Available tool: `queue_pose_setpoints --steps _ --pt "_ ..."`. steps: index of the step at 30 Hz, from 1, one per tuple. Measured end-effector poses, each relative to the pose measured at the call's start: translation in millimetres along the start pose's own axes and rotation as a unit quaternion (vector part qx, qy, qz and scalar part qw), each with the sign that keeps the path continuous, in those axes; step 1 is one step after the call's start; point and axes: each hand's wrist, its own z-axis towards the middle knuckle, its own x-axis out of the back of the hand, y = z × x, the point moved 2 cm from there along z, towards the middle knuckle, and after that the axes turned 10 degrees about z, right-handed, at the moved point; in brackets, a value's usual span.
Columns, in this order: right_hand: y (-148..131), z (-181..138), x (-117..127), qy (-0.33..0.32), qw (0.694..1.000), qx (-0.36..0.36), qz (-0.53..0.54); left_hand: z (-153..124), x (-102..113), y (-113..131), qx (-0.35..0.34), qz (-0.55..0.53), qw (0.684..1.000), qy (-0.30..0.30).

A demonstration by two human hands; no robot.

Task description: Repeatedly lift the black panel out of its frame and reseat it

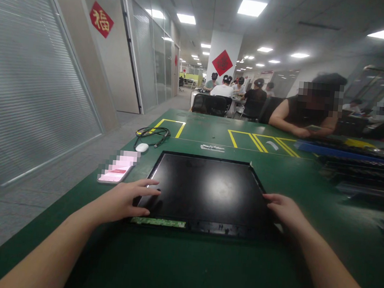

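Note:
A black display panel [204, 187] lies flat on the green table, with a thin dark frame around it. A green circuit board strip [160, 222] runs along the left part of its near edge. My left hand [129, 200] reaches over the panel's left edge, fingers spread apart, their tips on or just above the screen. On the opposite side, my right hand [285, 211] has its fingers bent against the panel's right edge; its thumb is mostly hidden.
Left of the panel lie a phone [117, 168], a white oval case [142, 147] and a coiled black cable [154, 134]. Yellow tape outlines [257, 142] mark the table's far part. Blurred dark panels [360, 172] are stacked at right, near a seated person [304, 113].

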Motion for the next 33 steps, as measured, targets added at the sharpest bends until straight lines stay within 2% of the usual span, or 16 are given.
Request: queue_pose_setpoints --steps 13,21,24,29,33 --pt "5.7 5.6 2.3 -0.004 1.000 0.002 0.002 -0.4 -2.3 -3.0 -0.001 0.004 1.000 0.007" --pt "-0.7 -0.5 1.5 0.008 1.000 0.007 -0.011 -1.4 -1.6 -1.9 0.011 0.002 1.000 0.006" --pt "-3.9 -4.0 0.0 0.009 1.000 0.005 -0.005 1.4 -4.9 -4.7 0.042 0.011 0.999 0.031" --pt "-4.9 -3.7 0.4 0.019 0.999 0.006 -0.030 11.9 -14.1 -13.3 0.105 0.024 0.989 0.105" --pt "-5.6 -2.8 0.9 0.028 0.999 0.011 -0.044 19.5 -19.0 -16.2 0.103 0.023 0.986 0.126"
